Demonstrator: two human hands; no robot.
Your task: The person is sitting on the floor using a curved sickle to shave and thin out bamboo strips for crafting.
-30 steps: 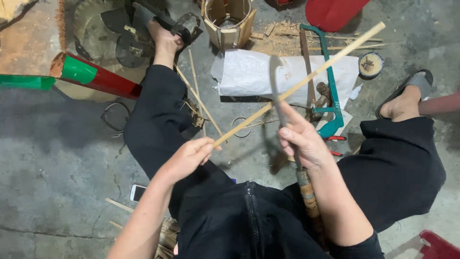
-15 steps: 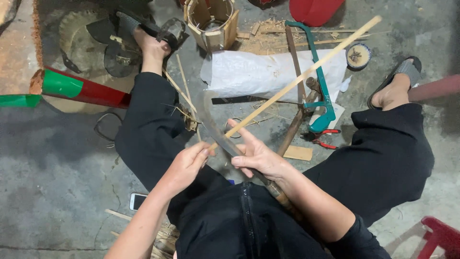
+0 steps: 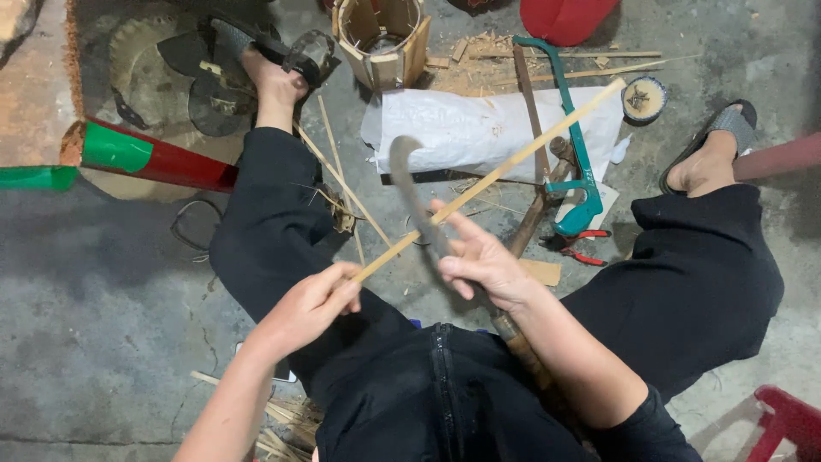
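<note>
I sit on the floor in black clothes, knees apart. My left hand (image 3: 312, 304) grips the near end of a long thin bamboo strip (image 3: 530, 150), which slants up and away to the right. My right hand (image 3: 481, 261) is wrapped on the blade of a curved dark knife (image 3: 409, 180), with the index finger stretched out along it. The knife's wooden handle (image 3: 513, 334) runs back under my right forearm. The strip crosses over the blade just beyond my right fingers.
Ahead lie a white sheet (image 3: 466, 128), a green hacksaw (image 3: 575, 154), red-handled pliers (image 3: 581, 250) and a small bamboo basket frame (image 3: 385, 38). A red and green tube (image 3: 145, 158) lies at left. Bamboo slivers (image 3: 286, 419) lie by my left leg, and a red stool (image 3: 787, 419) stands at bottom right.
My right hand has slid down off the strip and taken the knife blade, which now points up and away. The left hand has kept hold of the strip's near end.
</note>
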